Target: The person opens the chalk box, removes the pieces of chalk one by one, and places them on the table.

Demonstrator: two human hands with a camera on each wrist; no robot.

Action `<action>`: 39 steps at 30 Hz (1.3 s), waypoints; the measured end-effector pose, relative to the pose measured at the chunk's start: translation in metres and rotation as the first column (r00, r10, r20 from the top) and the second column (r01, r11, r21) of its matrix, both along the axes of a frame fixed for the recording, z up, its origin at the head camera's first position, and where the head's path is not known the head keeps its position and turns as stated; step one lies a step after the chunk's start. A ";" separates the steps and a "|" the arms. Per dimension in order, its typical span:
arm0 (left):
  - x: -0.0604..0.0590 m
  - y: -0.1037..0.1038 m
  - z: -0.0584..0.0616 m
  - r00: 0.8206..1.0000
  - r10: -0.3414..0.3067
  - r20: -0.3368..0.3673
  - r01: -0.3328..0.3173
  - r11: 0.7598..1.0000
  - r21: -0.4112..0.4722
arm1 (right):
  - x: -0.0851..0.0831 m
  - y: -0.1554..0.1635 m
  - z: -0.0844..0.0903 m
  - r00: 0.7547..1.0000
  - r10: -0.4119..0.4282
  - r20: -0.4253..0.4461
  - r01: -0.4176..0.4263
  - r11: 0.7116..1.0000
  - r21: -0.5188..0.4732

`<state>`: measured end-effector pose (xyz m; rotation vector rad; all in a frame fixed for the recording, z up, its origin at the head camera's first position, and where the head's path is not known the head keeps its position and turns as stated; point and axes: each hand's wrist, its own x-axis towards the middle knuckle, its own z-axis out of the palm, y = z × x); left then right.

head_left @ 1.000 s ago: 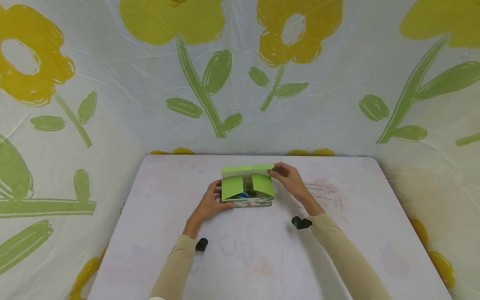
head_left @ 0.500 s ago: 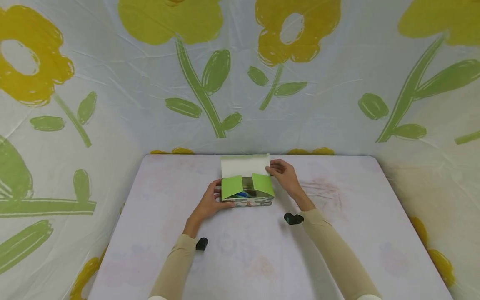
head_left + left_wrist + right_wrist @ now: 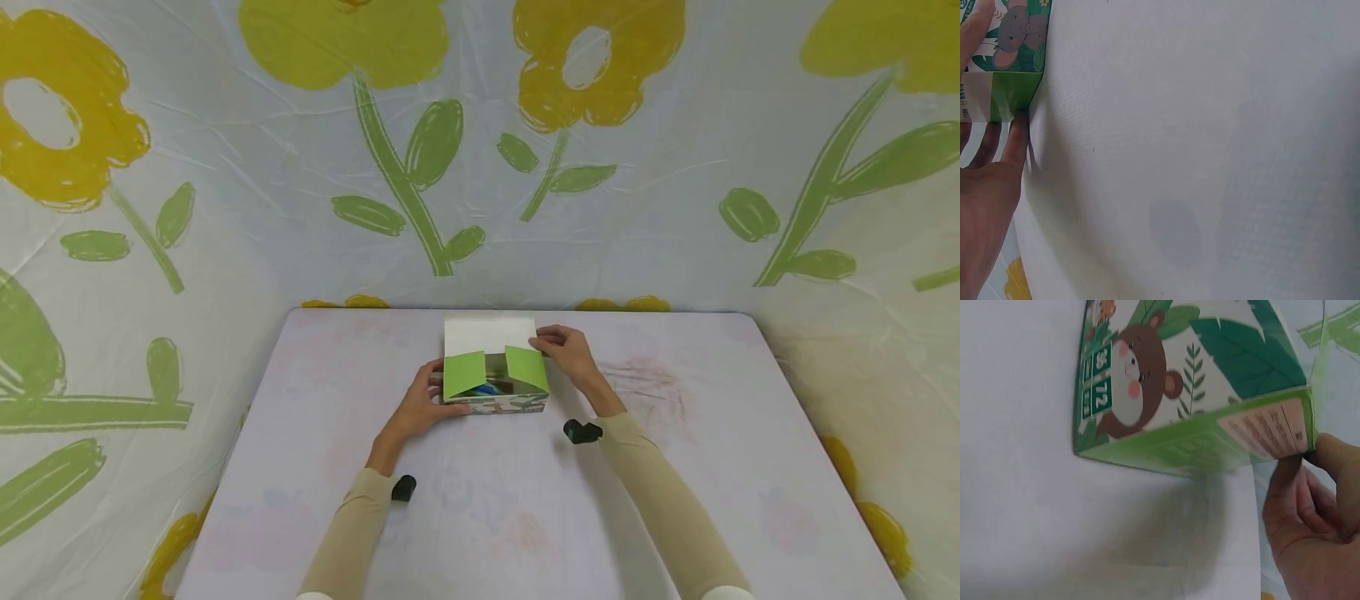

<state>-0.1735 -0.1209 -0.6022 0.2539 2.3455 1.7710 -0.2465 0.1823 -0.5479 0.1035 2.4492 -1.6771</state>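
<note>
1. Since the frame a second ago, swung the white-lined cardboard lid flap [image 3: 487,335] farther back, showing more of its pale inside; drew the right hand [image 3: 573,354] slightly left.
2. Can barely make out a small blue item [image 3: 489,389] and darker shapes in the gap between two green cardboard end flaps [image 3: 465,374].
3. Cannot see the whole rectangular, animal-printed cardboard box [image 3: 506,405] in either wrist view: cut off at upper left in one, along the top in the other. Cannot read the blurred pink label [image 3: 1269,430].
4. Gripping the box's left end with the left hand [image 3: 414,410], thumb on the front, fingers spread against the end.
5. Pinching the lid flap's right edge in the right hand, fingertips partly hidden.
6. Resting just below the middle of the head view, on the pale table [image 3: 510,500].
</note>
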 end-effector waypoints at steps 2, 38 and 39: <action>0.001 0.000 -0.001 1.000 0.007 -0.010 -0.007 1.000 0.012 | 0.000 0.000 0.002 1.000 0.006 0.023 -0.007 0.999 0.032; 0.020 0.008 0.017 0.989 0.075 -0.125 -0.077 0.997 -0.015 | 0.048 -0.008 -0.021 0.923 -0.129 -0.362 0.114 0.992 -0.062; 0.021 0.010 0.018 0.986 0.084 -0.144 -0.087 0.996 -0.014 | 0.051 -0.008 -0.021 0.924 -0.120 -0.363 0.106 0.993 -0.058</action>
